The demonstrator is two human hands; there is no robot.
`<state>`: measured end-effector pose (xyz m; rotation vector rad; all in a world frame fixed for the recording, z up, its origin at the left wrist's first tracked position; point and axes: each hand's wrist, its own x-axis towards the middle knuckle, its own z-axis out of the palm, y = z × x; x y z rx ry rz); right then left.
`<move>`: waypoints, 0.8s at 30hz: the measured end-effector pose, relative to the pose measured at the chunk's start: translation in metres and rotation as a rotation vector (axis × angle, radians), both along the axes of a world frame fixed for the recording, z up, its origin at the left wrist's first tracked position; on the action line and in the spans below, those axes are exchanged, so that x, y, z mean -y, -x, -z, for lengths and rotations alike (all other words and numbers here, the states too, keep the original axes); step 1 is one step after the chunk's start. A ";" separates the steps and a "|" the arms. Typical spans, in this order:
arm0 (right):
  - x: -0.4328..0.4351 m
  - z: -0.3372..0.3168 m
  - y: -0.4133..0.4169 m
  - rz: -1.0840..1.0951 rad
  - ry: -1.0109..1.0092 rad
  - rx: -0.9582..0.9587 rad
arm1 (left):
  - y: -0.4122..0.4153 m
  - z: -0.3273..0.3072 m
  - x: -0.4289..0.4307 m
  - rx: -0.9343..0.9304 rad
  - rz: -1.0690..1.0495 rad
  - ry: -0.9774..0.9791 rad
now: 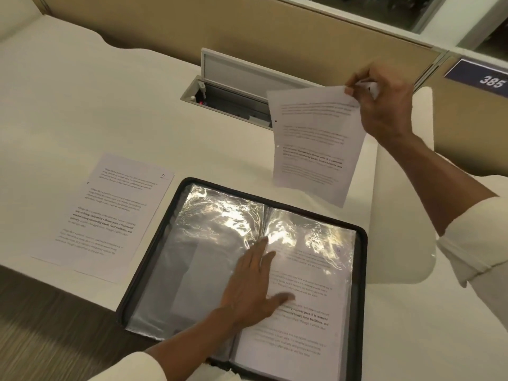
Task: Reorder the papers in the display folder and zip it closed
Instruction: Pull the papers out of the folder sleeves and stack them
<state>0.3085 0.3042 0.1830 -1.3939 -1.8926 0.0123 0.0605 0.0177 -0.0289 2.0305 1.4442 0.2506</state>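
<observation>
While the printed sheet marked 2 [104, 215] lies face-up on the desk [82, 105] just left of the open, unzipped display folder [360, 284], the left hand [247, 284] rests flat, fingers straight, beside the spine, probably pinning the plastic sleeves. The right hand [384, 105] pinches a second printed sheet [313, 144] by its top corner, above the folder's far right corner; judged ready for re-sleeving.
</observation>
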 end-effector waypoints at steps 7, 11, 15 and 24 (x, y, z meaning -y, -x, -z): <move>0.028 -0.021 0.049 -0.220 -0.060 -0.060 | 0.041 -0.042 -0.079 0.500 -0.558 -0.074; 0.034 -0.025 0.077 -0.299 0.065 -0.143 | 0.080 -0.077 -0.112 0.608 -0.751 -0.039; 0.036 -0.014 0.109 -0.310 0.202 -0.307 | 0.114 -0.092 -0.111 0.675 -0.805 -0.006; 0.045 0.075 0.191 -0.071 0.707 -0.840 | 0.198 -0.089 -0.085 0.794 -0.970 0.066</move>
